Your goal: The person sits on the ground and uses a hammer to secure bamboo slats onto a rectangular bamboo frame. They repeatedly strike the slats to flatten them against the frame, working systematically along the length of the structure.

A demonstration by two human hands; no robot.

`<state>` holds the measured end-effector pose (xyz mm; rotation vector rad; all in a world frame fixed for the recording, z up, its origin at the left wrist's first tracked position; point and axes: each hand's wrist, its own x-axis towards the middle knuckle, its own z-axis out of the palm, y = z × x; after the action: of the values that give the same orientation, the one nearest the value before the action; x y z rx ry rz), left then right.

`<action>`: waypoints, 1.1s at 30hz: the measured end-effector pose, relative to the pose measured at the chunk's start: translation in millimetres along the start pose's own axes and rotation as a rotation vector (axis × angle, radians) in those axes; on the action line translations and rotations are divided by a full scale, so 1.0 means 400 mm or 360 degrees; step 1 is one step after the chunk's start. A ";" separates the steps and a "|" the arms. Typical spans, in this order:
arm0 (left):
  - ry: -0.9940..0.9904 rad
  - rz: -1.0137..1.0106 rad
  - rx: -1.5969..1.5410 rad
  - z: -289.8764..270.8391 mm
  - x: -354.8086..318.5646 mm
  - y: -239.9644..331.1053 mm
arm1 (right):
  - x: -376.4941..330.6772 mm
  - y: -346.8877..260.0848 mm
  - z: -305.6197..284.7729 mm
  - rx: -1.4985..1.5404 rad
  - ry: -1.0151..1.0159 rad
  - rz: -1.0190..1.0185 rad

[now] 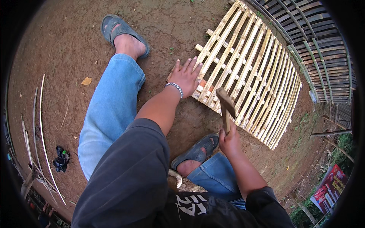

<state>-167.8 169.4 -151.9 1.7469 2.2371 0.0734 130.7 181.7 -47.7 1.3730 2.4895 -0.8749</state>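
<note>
The slatted bamboo panel [249,71] lies upper right, slats slanting from lower left to upper right. The nearer left hand [185,78], fingers slightly apart, is at its left edge; the right hand [230,142], below, clamps a hammer [226,102] overlapping the lower edge.

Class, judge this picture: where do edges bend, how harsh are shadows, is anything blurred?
Head view: the fence appears bowed at the right rim, and the corners go black; head view: soft light, no hard-edged shadows on the ground; head view: the hammer looks slightly blurred.
</note>
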 end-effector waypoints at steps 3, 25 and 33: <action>-0.0015 -0.0007 -0.0023 -0.002 -0.002 0.004 | 0.015 0.012 -0.002 -0.0156 -0.0187 0.0060; -0.0064 0.0010 0.0005 -0.011 0.003 0.010 | 0.043 -0.051 -0.141 -0.0868 -0.0618 0.0078; -0.0005 0.0019 0.0009 -0.004 0.004 0.003 | -0.005 0.017 -0.054 -0.0229 -0.0221 -0.0084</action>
<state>-167.3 171.4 -150.4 1.7619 2.2269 0.0668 140.3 195.2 -32.0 1.1649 2.4401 -0.7569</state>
